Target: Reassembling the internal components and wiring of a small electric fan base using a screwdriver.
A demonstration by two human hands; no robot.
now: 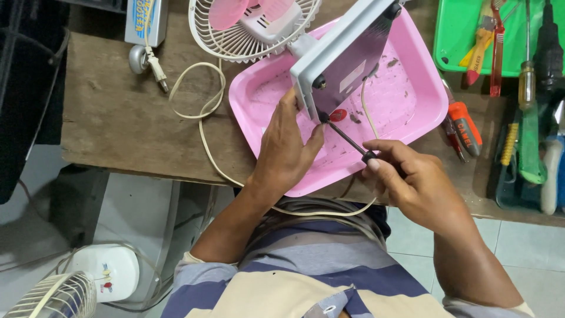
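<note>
A small desk fan lies tipped over a pink tray (pixel 412 100), its grey base (pixel 341 56) turned up toward me and its white grille (pixel 235 41) with pink blades at the back. My left hand (pixel 285 147) steadies the base's near corner, fingers against its edge. My right hand (pixel 409 179) grips a black screwdriver (pixel 347 138), whose tip meets a screw at the base's lower corner. The fan's cream cord (pixel 203 112) loops over the wooden table (pixel 118 112) and down past my lap.
A green tray (pixel 459 35) with brushes and tools sits at the back right. Several screwdrivers and pliers (pixel 529 135) lie along the table's right side. A white plug (pixel 154 65) rests at the back left. Another white fan (pixel 70 288) stands on the floor at lower left.
</note>
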